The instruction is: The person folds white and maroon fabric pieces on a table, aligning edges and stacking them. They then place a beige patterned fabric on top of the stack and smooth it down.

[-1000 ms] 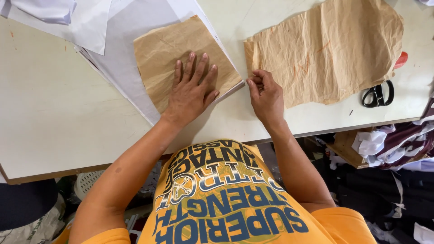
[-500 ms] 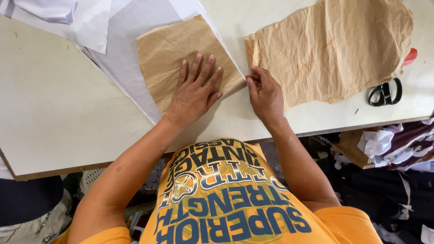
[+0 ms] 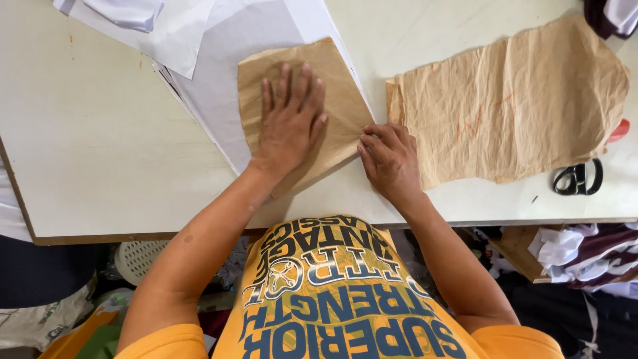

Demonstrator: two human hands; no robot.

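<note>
Left hand (image 3: 290, 119) lies flat, fingers spread, palm down on a small brown paper piece (image 3: 302, 110), pressing it onto white sheets (image 3: 229, 100) underneath. That paper piece sits mid-desk, near the front edge, w/ its lower right edge running diagonally toward the right hand. Right hand (image 3: 390, 159) is curled, fingertips bunched at that lower right edge of the brown piece; looks like a pinch on the edge, but can't tell for sure from this angle. Just right of the right hand, touching or nearly so, a bigger crinkled brown paper (image 3: 515, 106) lies flat on the desk (image 3: 100, 146), faint red marks on it. Black scissors (image 3: 577, 178) sit beside its lower right corner, near the desk's front edge. More white paper (image 3: 139, 20) at top left. Cloth pieces (image 3: 571, 249) are piled below the desk on the right.
</note>
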